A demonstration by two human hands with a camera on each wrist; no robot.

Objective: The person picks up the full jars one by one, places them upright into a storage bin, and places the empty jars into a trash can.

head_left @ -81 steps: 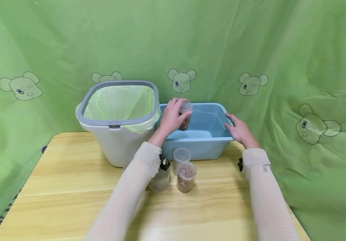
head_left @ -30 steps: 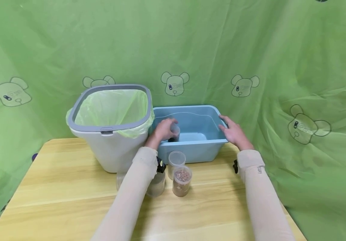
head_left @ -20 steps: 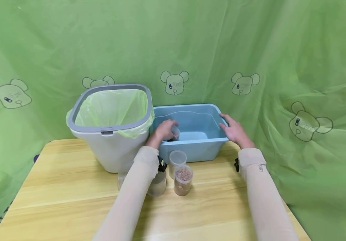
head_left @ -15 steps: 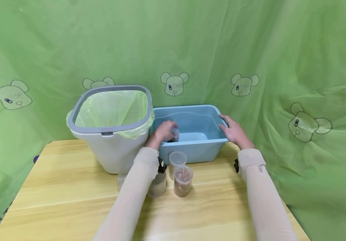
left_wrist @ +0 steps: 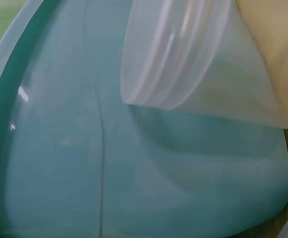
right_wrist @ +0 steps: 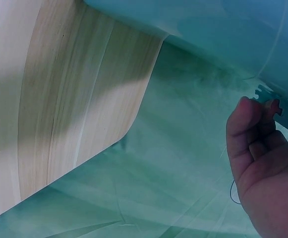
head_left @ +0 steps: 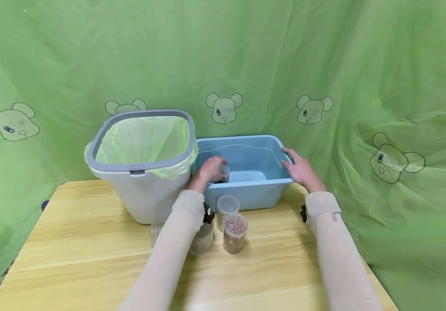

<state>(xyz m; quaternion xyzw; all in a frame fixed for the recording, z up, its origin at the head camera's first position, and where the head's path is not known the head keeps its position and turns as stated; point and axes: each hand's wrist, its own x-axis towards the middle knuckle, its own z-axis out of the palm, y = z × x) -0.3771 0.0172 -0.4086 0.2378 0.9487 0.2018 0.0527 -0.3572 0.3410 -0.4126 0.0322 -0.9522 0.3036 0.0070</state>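
Observation:
In the head view my left hand (head_left: 211, 169) reaches into the left end of the blue basin (head_left: 242, 192). It grips a clear plastic jar (head_left: 226, 172), mostly hidden behind the fingers. At the basin's right end my right hand (head_left: 302, 170) holds the rim; in the right wrist view the fingers of my right hand (right_wrist: 262, 153) curl at the basin's edge. In front of the basin stand a translucent jar (head_left: 228, 205) and a jar of reddish-brown pellets (head_left: 235, 235). The left wrist view shows the translucent jar (left_wrist: 183, 54) against the basin's outer wall (left_wrist: 148, 183), but not my left hand.
A white bin (head_left: 141, 194) with a grey rim and green liner bag stands left of the basin, close against it. More clear jars, one of them a squat jar (head_left: 202, 242), are partly covered by my left forearm. Green cloth (head_left: 261, 56) hangs behind the wooden table (head_left: 71, 242).
My left hand has gone down and left with the jar, from above the basin's front edge to inside its left end. The right hand keeps its hold on the rim.

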